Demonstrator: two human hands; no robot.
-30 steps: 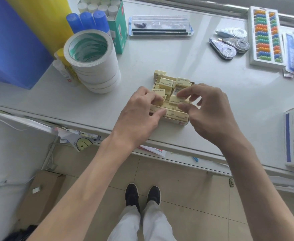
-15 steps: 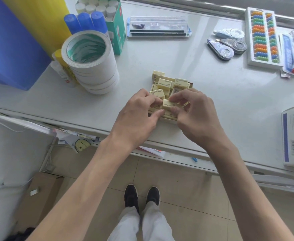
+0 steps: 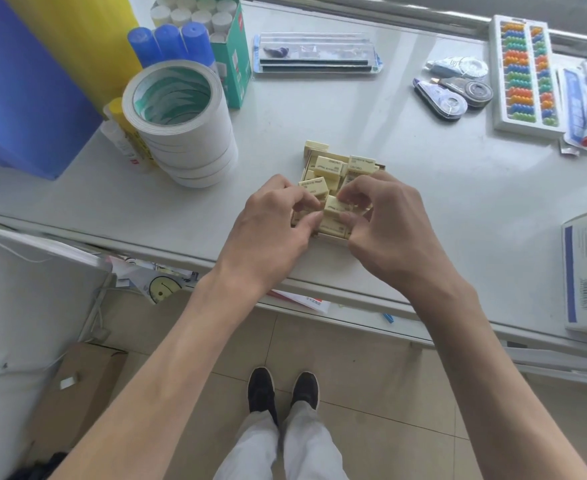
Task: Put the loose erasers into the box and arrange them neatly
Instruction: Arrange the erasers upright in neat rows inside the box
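- The table (image 3: 354,116) carried everything; we worked at its near edge, probably so both hands could reach the box without stretching.
- The stack of tape rolls (image 3: 181,133) stood to the left, well apart from the box; the green carton (image 3: 235,67) behind it held white-capped sticks standing upright, and was no part of our job.
- Our left hand (image 3: 271,230) lay at the box's left side, fingers curled over the erasers there and thumb pressed against them; we judged it was bracing that row against sliding.
- Our right hand (image 3: 389,230) was closed in a pinch, thumb and forefinger on one eraser (image 3: 335,206) over the near middle of the box; we judged it was being seated into a gap.
- The box (image 3: 333,236) sat on the table under both hands, mostly hidden; only its near wall and a far edge showed.
- The erasers (image 3: 326,168) filled it unevenly; those at the far end lay tilted and heaped, so the tidying was not yet done.
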